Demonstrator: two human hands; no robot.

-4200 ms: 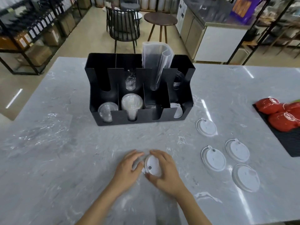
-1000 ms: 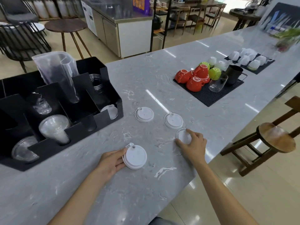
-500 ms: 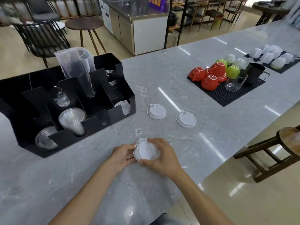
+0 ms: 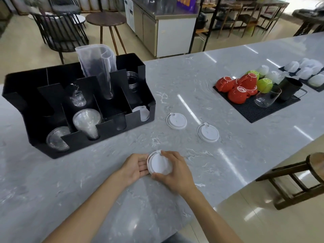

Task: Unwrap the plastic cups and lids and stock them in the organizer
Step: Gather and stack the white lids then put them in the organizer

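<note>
Lids (image 4: 159, 164) sit gathered as a small white stack near the worktop's front edge, pinched between your left hand (image 4: 135, 166) and right hand (image 4: 172, 170). You seem to be collecting loose lids: two more (image 4: 176, 121) (image 4: 208, 132) lie apart beside the black organizer (image 4: 138, 67). Next, add those, then slot the stack in.

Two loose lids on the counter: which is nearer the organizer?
The left loose lid, just off the organizer's right front corner; the other lid lies farther right.

Marble counter (image 4: 201, 81), wooden stool (image 4: 301, 179), glossy floor (image 4: 263, 216)
</note>
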